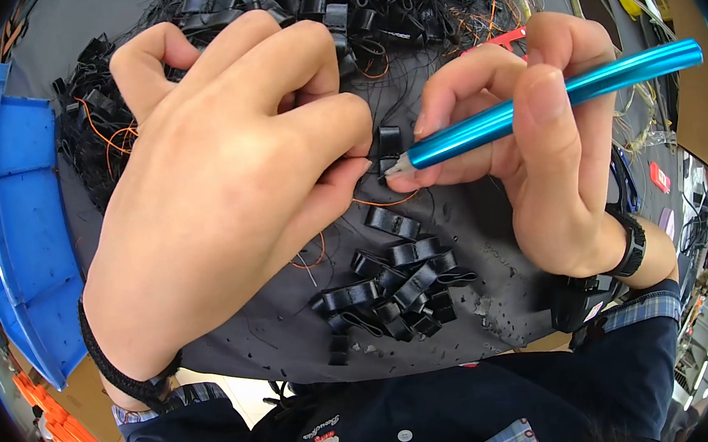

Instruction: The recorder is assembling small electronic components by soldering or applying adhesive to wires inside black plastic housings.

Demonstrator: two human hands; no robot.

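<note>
My right hand [543, 143] grips a shiny blue pen-like tool [482, 132] with a pale grey tip; its exact kind I cannot tell. The tip rests close against a small black strap loop [390, 141] in the middle. Across from it, my left hand [237, 155] has thumb and forefinger pinched beside that loop, but what lies between them is hidden. Thin dark threads run up from this spot. Below the hands lies a small heap of black strap loops [402, 280], with an orange thread [386, 202] just above it.
A large tangled pile of black loops [312, 3] and threads covers the far side of the dark table [279, 330]. Blue plastic bins [31, 235] stand at the left. A red-handled tool [507, 37] lies behind my right hand. Black scraps dot the near right.
</note>
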